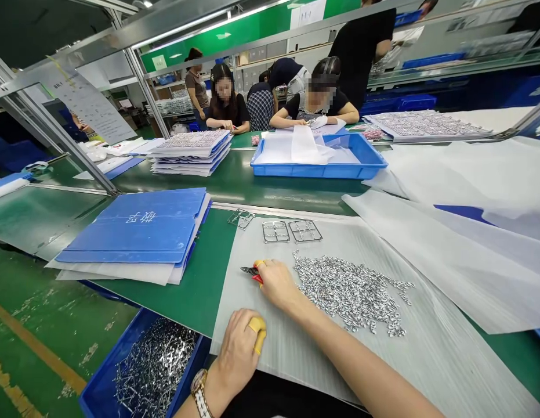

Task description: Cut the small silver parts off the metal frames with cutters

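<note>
My right hand [276,281] is closed around red-handled side cutters [256,274], their dark jaws pointing left over a translucent white sheet [291,354]. A pile of small shiny metal-looking parts [348,293] lies just right of that hand. Closer to me, my left hand [243,348] is curled with its back up, at the sheet's near left edge. Yellow covers wrap some of my fingers, and whatever the left fingers may hold is hidden. Beyond my hands lie two square sprue frames [276,231] side by side, and another small frame [241,218] sits at the sheet's far left corner.
Below the table's left edge stands a blue bin [100,389] of shiny scraps. Blue boards [134,226] interleaved with white sheets are stacked at left. Across the bench are a blue tray [317,170] and another stack [189,152]. Several people work beyond; loose sheets [452,255] cover the right.
</note>
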Motion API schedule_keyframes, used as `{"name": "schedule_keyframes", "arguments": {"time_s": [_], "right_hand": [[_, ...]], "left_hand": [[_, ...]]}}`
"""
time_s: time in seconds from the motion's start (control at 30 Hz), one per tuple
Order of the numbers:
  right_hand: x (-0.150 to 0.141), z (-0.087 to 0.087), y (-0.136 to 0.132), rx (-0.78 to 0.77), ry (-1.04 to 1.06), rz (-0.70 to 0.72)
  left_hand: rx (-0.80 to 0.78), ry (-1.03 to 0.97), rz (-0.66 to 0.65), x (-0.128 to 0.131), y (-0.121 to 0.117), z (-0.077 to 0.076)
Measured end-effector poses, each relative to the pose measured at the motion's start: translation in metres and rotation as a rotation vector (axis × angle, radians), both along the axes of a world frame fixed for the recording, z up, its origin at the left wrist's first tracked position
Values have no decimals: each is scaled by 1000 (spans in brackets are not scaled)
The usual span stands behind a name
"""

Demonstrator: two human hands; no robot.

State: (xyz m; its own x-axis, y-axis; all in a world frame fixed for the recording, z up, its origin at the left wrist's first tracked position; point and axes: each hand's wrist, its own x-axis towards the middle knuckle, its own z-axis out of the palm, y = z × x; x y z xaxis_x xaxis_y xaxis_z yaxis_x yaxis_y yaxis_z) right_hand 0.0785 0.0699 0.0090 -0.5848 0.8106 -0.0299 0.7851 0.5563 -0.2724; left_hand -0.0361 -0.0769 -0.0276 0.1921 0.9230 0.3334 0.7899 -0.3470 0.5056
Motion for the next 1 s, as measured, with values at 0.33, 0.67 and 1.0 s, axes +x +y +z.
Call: {"name": "schedule_keyframes", "arguments": {"time_s": [0.33, 0.67, 1.0], "right_hand": [[-1, 4, 6, -11, -51, 13], [-1, 14, 13, -34, -75, 5], [-3, 17, 9, -38, -49, 1]], "left_hand": [[-99, -115, -38, -3, 6, 8], [-34, 94, -23, -11, 11, 12], [103, 387, 8, -17, 16, 13]]}}
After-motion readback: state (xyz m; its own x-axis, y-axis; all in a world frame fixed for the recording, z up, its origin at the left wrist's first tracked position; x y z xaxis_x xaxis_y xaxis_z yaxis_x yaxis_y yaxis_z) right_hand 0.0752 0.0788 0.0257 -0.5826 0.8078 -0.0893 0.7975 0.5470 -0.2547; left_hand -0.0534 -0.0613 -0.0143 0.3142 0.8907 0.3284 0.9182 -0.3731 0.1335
